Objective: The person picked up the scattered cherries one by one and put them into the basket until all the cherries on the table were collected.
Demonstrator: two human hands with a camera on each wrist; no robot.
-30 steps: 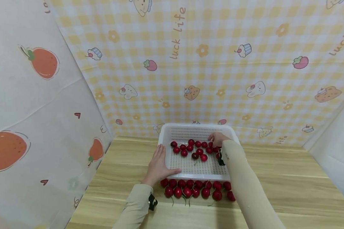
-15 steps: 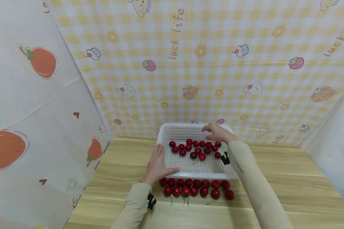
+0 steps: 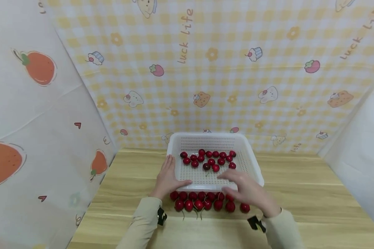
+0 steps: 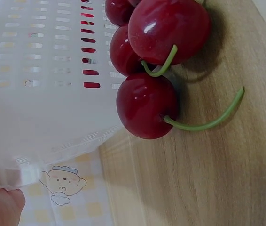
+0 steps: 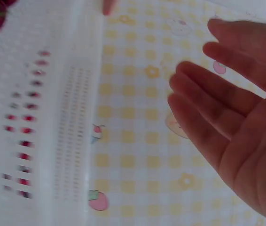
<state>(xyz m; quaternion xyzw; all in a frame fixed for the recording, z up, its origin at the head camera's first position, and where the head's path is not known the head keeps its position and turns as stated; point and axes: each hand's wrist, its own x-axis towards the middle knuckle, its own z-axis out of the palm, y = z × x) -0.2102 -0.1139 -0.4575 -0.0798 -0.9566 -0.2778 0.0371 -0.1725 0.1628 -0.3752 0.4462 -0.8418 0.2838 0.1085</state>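
In the head view, a white perforated plastic basket [image 3: 252,152] stands on the table, with several red cherries [image 3: 216,168] scattered over its floor. Two rows of cherries [image 3: 198,205], some with green stems, line the table along its near side. My left hand [image 3: 166,178] rests on the near left corner, fingers straight along the side and thumb stretched over the front rim. Over the near right part of the basket is my right hand [image 3: 244,188], its fingers loosely spread; the right wrist view shows nothing between them. This hand hides part of the front rim and some cherries.
A wooden table [image 3: 137,169] extends to both sides of the basket. Behind it hangs a yellow checked cloth [image 3: 218,86], close to the basket's back rim. White printed cloth [image 3: 40,114] bounds the left side.
My right hand has left the cherries at the basket's back right, lifted, and come toward me to the near right rim, holding nothing. My left hand keeps its place on the corner.
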